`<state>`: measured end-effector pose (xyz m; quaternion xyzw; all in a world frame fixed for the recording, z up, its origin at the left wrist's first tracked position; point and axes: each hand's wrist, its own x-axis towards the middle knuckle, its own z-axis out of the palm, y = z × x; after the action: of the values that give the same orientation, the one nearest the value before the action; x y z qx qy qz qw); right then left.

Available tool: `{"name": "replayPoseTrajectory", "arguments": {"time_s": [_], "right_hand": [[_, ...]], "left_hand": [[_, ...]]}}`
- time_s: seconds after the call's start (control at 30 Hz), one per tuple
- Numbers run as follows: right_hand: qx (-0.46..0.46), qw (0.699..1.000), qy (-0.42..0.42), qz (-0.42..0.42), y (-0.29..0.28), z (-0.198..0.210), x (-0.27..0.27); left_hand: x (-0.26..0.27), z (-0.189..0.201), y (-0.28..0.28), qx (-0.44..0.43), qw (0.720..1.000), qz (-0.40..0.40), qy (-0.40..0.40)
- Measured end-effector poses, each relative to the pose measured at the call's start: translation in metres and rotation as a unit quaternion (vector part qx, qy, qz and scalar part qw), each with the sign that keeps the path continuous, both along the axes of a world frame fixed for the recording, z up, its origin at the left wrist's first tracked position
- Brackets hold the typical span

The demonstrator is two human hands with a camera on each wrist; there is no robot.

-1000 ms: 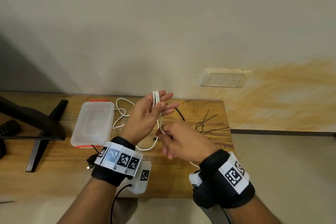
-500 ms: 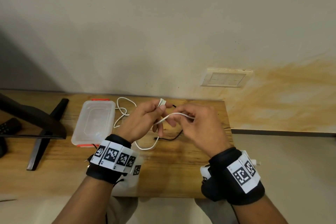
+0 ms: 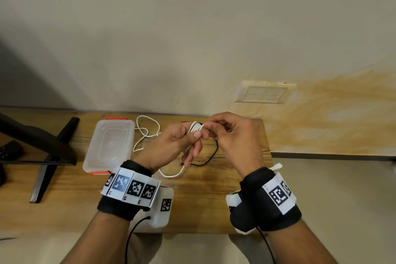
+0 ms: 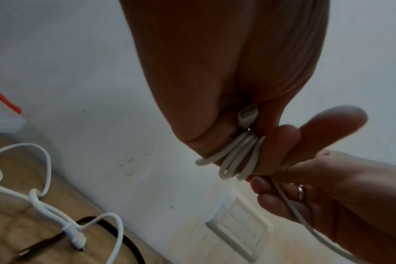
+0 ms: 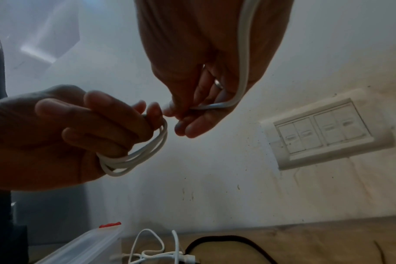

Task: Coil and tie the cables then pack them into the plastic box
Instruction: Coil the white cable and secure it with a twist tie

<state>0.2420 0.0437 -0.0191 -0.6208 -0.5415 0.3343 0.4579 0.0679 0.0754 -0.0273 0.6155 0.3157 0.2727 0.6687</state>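
My left hand (image 3: 182,141) grips a white cable (image 3: 195,127) wound in several loops around its fingers, above the wooden table. In the left wrist view the loops (image 4: 237,159) cross the fingers, with a white plug end tucked above them. My right hand (image 3: 231,137) pinches the free strand (image 5: 242,62) of the same cable right beside the loops (image 5: 138,157). A slack part of it hangs down to the table (image 3: 171,174). The clear plastic box (image 3: 109,146) with orange clips lies shut to the left. A second white cable (image 3: 145,133) and a black cable (image 3: 211,156) lie on the table.
The wooden table (image 3: 203,199) ends just right of my right hand, with floor beyond. A black stand (image 3: 45,152) occupies the table's left side. A wall switch plate (image 3: 263,92) sits behind. Thin black ties are hidden behind my right hand.
My right hand carried the free strand up from below the left hand and over its fingers, adding to the coil. The left fingers went from spread to curled round the loops.
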Motion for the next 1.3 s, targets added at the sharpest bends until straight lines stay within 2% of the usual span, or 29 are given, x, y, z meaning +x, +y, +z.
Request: {"name": "replayPoseTrajectory", "arguments": {"time_s": [0.1, 0.2, 0.3, 0.43, 0.53, 0.67, 0.8, 0.9, 0.97, 1.03, 1.17, 1.3], "right_hand": [[-0.063, 0.994, 0.089, 0.024, 0.003, 0.000, -0.003], [-0.101, 0.986, 0.124, 0.049, 0.003, -0.001, -0.006], [-0.132, 0.982, 0.111, 0.076, -0.001, 0.004, -0.011], [-0.189, 0.971, 0.013, 0.143, -0.008, 0.002, -0.019], [-0.185, 0.961, -0.061, 0.197, -0.013, 0.004, -0.024], [-0.121, 0.943, -0.194, 0.242, -0.014, 0.004, -0.023], [-0.072, 0.920, -0.275, 0.271, -0.012, 0.004, -0.017], [0.021, 0.914, -0.326, 0.242, -0.011, 0.008, -0.007], [0.063, 0.904, -0.372, 0.203, -0.008, 0.009, 0.002], [0.098, 0.905, -0.379, 0.168, -0.002, 0.007, 0.013], [0.126, 0.947, -0.276, 0.107, 0.000, 0.006, 0.021], [0.131, 0.963, -0.229, 0.059, -0.001, 0.005, 0.016]], "left_hand": [[0.001, 0.001, -0.002, -0.017, 0.999, 0.002, -0.045], [0.002, 0.002, -0.003, -0.049, 0.994, 0.030, -0.098], [0.005, 0.005, -0.003, -0.081, 0.981, 0.069, -0.159], [0.005, 0.012, -0.001, -0.089, 0.970, 0.110, -0.197], [0.002, 0.007, 0.004, -0.075, 0.973, 0.139, -0.167], [0.003, -0.007, 0.006, -0.007, 0.978, 0.200, -0.067], [0.004, -0.018, 0.001, 0.078, 0.979, 0.180, 0.053], [0.003, -0.020, 0.002, 0.159, 0.962, 0.148, 0.164], [0.002, -0.018, 0.002, 0.165, 0.958, 0.133, 0.193], [0.001, -0.012, 0.001, 0.114, 0.976, 0.107, 0.149], [0.002, -0.001, -0.002, 0.042, 0.998, 0.039, 0.030], [0.004, 0.000, 0.000, 0.027, 1.000, 0.009, 0.007]]}}
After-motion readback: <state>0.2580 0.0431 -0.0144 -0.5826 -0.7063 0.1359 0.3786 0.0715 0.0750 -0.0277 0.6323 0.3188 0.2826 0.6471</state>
